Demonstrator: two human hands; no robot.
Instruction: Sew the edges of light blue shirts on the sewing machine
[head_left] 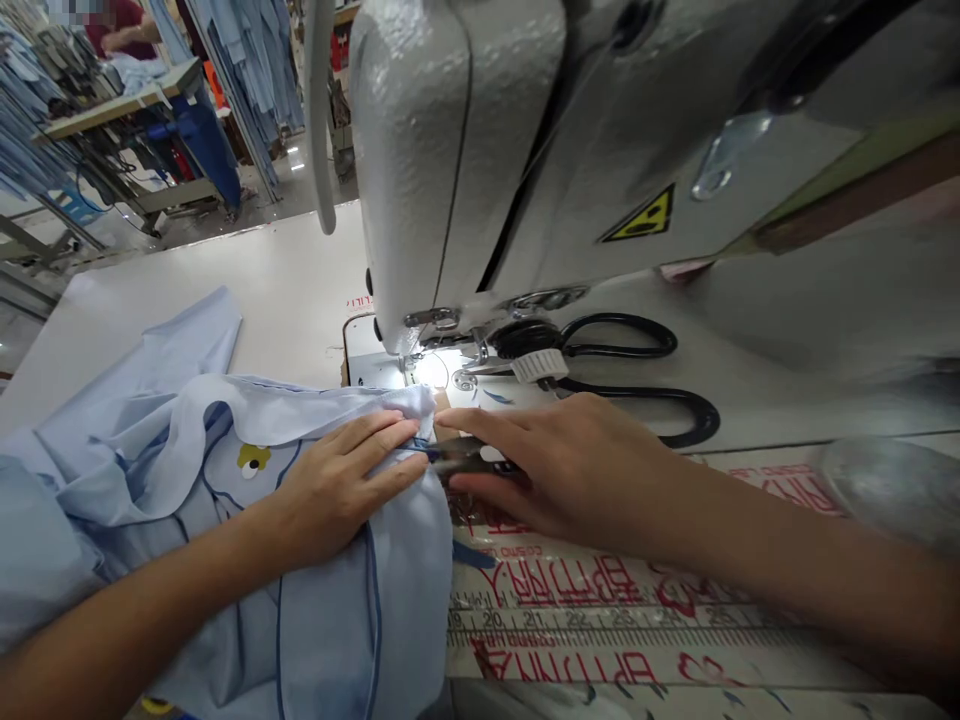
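Light blue fabric (405,600) with dark blue piping and a yellow and white motif lies across the left of the table, its upper edge by the sewing machine's needle area. My left hand (337,485) rests flat on it, fingers spread toward its right edge. In my right hand (555,470) is a small dark thread snipper (469,455), gripped between thumb and fingers, its tip touching the fabric edge beside my left fingertips. Whether the blades are apart cannot be made out. Right behind both hands stands the white sewing machine (450,150), its lamp lit.
Black-handled scissors (619,350) lie under the machine arm. A ruler strip (585,620) and red-printed tape cover the table's front edge. Farther back are a person (124,30) at another table (120,105) and hanging blue garments (259,60).
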